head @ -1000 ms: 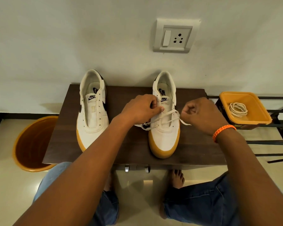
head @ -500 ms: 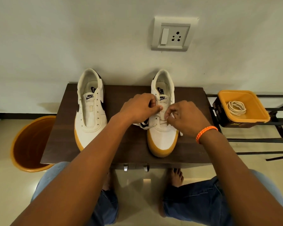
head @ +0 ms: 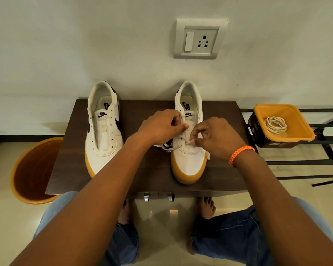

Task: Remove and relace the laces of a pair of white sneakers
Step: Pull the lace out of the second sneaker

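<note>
While the left hand (head: 161, 127) curled against the eyelet edge of the right-hand sneaker (head: 188, 150), steadying it, the right hand (head: 217, 139) pinched the lace (head: 190, 143) just beyond its fingertips, low on the tongue. Whether the left fingers also gripped the lace could not be told. The other sneaker (head: 104, 135) sat unlaced, well off beyond the left hand, and a coiled lace (head: 276, 124) lay in the orange tub (head: 304, 131) past the right wrist. To do this step well, the shoe likely needed holding firm while the lace was drawn flat, untwisted, evenly through each eyelet.
</note>
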`<action>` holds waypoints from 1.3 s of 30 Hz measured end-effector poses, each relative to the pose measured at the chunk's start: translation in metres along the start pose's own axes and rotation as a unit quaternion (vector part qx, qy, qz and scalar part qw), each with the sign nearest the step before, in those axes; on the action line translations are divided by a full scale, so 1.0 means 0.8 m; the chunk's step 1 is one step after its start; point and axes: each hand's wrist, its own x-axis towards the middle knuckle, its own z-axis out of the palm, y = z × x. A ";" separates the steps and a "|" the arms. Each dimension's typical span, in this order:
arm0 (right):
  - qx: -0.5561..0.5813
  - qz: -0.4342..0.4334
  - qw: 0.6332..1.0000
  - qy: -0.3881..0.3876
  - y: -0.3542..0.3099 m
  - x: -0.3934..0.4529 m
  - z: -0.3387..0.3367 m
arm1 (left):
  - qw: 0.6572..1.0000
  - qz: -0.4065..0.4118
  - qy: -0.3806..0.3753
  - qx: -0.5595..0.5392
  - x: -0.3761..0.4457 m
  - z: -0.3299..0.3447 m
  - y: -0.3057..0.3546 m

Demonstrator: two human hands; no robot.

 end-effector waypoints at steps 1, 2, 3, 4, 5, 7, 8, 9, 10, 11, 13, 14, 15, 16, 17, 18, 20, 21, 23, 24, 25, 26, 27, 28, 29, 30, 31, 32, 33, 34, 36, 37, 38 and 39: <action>0.008 0.004 1.000 0.006 0.004 -0.002 -0.007 | 1.000 -0.002 -0.002 0.003 0.000 -0.001 0.001; 0.014 0.012 1.000 0.015 0.010 -0.004 -0.015 | 1.000 -0.004 -0.004 0.007 -0.001 -0.001 0.002; 0.022 0.021 0.999 0.027 0.015 -0.006 -0.022 | 1.000 -0.006 -0.005 0.010 -0.001 -0.002 0.002; 0.028 0.032 0.998 0.039 0.021 -0.009 -0.030 | 1.000 -0.006 -0.006 0.010 -0.001 -0.002 0.002; 0.034 0.038 0.998 0.047 0.028 -0.012 -0.037 | 1.000 -0.005 -0.006 0.008 -0.002 -0.003 0.002; 0.048 0.041 0.997 0.042 0.037 -0.018 -0.045 | 1.000 -0.002 -0.005 0.005 -0.002 -0.003 0.002; 0.057 0.035 0.997 0.030 0.038 -0.022 -0.046 | 1.000 -0.001 -0.005 0.005 -0.002 -0.002 0.002; 0.070 0.026 0.997 0.020 0.037 -0.024 -0.046 | 1.000 -0.001 -0.005 0.006 -0.002 -0.002 0.002; 0.088 0.014 0.996 0.013 0.033 -0.025 -0.045 | 1.000 -0.002 -0.005 0.006 -0.002 -0.002 0.003; 0.107 0.003 0.994 0.007 0.029 -0.025 -0.043 | 1.000 -0.001 -0.005 0.006 -0.002 -0.001 0.003; 0.119 -0.023 0.993 -0.001 0.017 -0.020 -0.036 | 1.000 0.002 -0.001 0.004 -0.001 0.000 0.003; 0.108 -0.033 0.994 -0.006 0.011 -0.016 -0.029 | 1.000 0.003 -0.001 0.002 -0.001 0.000 0.002; 0.089 -0.041 0.995 -0.011 0.005 -0.012 -0.020 | 1.000 0.005 -0.001 -0.001 0.000 0.000 0.001; 0.067 -0.043 0.997 -0.016 -0.001 -0.009 -0.012 | 1.000 0.006 -0.002 -0.003 0.000 0.001 0.000; 0.047 -0.042 0.998 -0.019 -0.005 -0.006 -0.004 | 1.000 0.006 -0.002 -0.005 0.001 0.001 0.000; 0.030 -0.039 0.999 -0.018 -0.008 -0.004 0.001 | 1.000 0.005 -0.001 -0.005 0.001 0.001 -0.001; 0.008 -0.027 1.000 -0.012 -0.008 -0.001 0.008 | 1.000 0.004 -0.001 0.000 0.002 0.002 -0.002; 0.001 -0.022 1.000 -0.010 -0.006 0.000 0.008 | 1.000 0.004 -0.001 0.001 0.003 0.002 -0.001; -0.009 -0.017 1.000 -0.008 -0.004 0.001 0.010 | 1.000 0.005 0.000 0.001 0.003 0.003 -0.001; -0.013 -0.017 1.000 -0.010 -0.005 0.001 0.012 | 1.000 0.006 -0.001 -0.001 0.002 0.002 -0.001; -0.018 -0.019 1.000 -0.013 -0.005 0.001 0.013 | 1.000 0.006 -0.001 -0.002 0.002 0.002 -0.001; -0.021 -0.020 0.999 -0.016 -0.006 0.000 0.012 | 1.000 0.007 -0.002 -0.002 0.001 0.001 -0.001; -0.022 -0.018 0.999 -0.020 -0.005 -0.001 0.010 | 1.000 0.007 -0.002 -0.001 0.001 0.001 -0.001; -0.020 -0.013 1.000 -0.019 -0.002 -0.002 0.005 | 1.000 0.007 -0.003 -0.001 0.001 0.000 -0.001; -0.017 -0.004 1.000 -0.013 0.002 -0.003 -0.002 | 1.000 0.006 -0.004 0.000 0.001 -0.001 0.000; -0.013 0.007 1.000 -0.001 0.007 -0.005 -0.011 | 1.000 0.005 -0.006 -0.001 0.000 -0.002 0.001; -0.008 0.016 1.000 0.014 0.013 -0.007 -0.019 | 1.000 0.002 -0.007 -0.002 -0.001 -0.003 0.001; -0.003 0.025 0.999 0.029 0.020 -0.010 -0.027 | 1.000 0.001 -0.008 -0.001 -0.001 -0.003 0.003; 0.003 0.032 0.999 0.040 0.025 -0.013 -0.033 | 1.000 0.000 -0.008 -0.001 -0.001 -0.003 0.003; 0.012 0.033 0.998 0.044 0.028 -0.016 -0.037 | 1.000 0.002 -0.009 0.000 -0.001 -0.003 0.004; 0.044 0.016 0.998 0.035 0.026 -0.021 -0.041 | 1.000 0.003 -0.011 -0.003 -0.002 -0.003 0.005; 0.068 0.001 0.997 0.024 0.021 -0.021 -0.039 | 1.000 0.002 -0.011 -0.005 -0.002 -0.004 0.005; 0.090 -0.014 0.996 0.010 0.015 -0.020 -0.034 | 1.000 0.003 -0.011 -0.007 -0.002 -0.004 0.004; 0.100 -0.026 0.995 -0.004 0.009 -0.017 -0.028 | 1.000 0.004 -0.010 -0.010 -0.002 -0.004 0.004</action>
